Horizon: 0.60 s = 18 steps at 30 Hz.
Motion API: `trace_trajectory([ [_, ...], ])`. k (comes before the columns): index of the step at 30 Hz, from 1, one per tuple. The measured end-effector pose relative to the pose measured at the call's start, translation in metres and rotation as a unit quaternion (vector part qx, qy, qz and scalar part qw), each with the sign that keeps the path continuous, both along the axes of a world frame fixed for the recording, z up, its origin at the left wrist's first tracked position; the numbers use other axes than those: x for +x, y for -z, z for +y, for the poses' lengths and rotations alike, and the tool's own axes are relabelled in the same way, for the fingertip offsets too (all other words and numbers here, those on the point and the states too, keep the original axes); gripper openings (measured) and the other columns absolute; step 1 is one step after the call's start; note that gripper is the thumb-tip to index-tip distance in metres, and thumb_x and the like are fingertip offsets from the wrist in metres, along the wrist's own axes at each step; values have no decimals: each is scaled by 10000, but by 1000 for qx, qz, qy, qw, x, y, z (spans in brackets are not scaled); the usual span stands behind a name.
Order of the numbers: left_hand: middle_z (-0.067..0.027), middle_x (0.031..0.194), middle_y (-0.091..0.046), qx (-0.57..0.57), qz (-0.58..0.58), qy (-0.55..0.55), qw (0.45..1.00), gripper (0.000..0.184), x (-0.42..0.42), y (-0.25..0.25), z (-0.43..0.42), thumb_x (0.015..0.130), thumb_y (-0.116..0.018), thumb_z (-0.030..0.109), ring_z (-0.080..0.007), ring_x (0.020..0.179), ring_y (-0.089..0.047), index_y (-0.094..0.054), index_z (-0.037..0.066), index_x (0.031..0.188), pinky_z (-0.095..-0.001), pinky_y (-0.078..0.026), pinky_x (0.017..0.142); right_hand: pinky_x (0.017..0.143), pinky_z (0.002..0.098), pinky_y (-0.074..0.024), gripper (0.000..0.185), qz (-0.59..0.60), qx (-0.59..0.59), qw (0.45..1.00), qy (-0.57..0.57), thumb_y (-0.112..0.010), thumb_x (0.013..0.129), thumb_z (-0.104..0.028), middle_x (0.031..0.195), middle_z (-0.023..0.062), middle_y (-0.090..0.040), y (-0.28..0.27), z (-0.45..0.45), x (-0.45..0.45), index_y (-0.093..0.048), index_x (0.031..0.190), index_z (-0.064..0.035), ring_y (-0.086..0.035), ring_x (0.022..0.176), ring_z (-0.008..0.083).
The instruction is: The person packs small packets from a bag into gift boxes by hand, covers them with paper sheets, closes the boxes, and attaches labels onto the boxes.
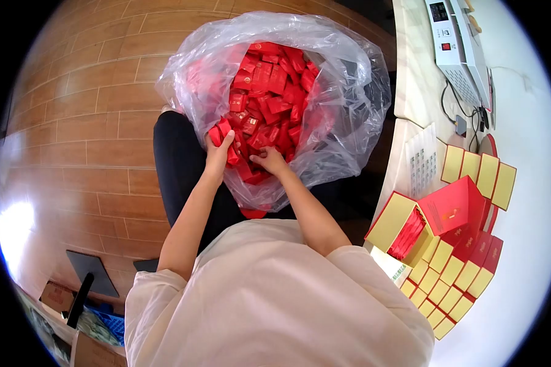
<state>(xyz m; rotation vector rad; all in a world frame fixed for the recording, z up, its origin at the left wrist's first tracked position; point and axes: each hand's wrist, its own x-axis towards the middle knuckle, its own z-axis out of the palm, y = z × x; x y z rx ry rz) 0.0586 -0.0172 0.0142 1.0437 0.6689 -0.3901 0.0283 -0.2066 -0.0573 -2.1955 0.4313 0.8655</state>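
A large clear plastic bag (355,116) stands open in front of me, full of small shiny red packets (269,79) with gold print on some. My left hand (217,153) is at the bag's near left side, its fingers closed around several red packets (223,131) stacked together. My right hand (270,161) reaches over the bag's near edge, thumb and forefinger a little apart, fingertips touching the loose red packets. Nothing can be seen held in it, though some of its fingers are hidden.
At right, a table (520,257) carries rows of red and gold boxes (453,275). One open box (404,229) holds red packets. A white machine (459,55) with cables stands farther back. On the wooden floor (110,134), a blue crate (109,321) and cardboard box (58,296) sit at lower left.
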Motion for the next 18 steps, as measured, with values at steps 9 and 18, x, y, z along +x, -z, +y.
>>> trace_trajectory([
  [9, -90, 1090, -585, -99, 13, 13, 995, 519, -6, -22, 15, 914, -604, 327, -208, 914, -635, -356, 138, 1329, -355, -537, 760, 891, 438, -476, 628, -56, -92, 993, -37, -653, 794, -458, 1109, 229, -627, -25, 53, 10, -538, 1224, -15, -605, 1044, 367],
  [18, -99, 1135, -577, -123, 12, 3, 992, 557, -5, -24, 11, 907, -608, 362, -226, 980, -623, -352, 139, 1350, -368, -532, 790, 801, 498, -498, 261, -91, -136, 986, -25, -553, 851, -230, 976, 255, -640, -12, 41, 6, -621, 1053, -79, -630, 922, 397],
])
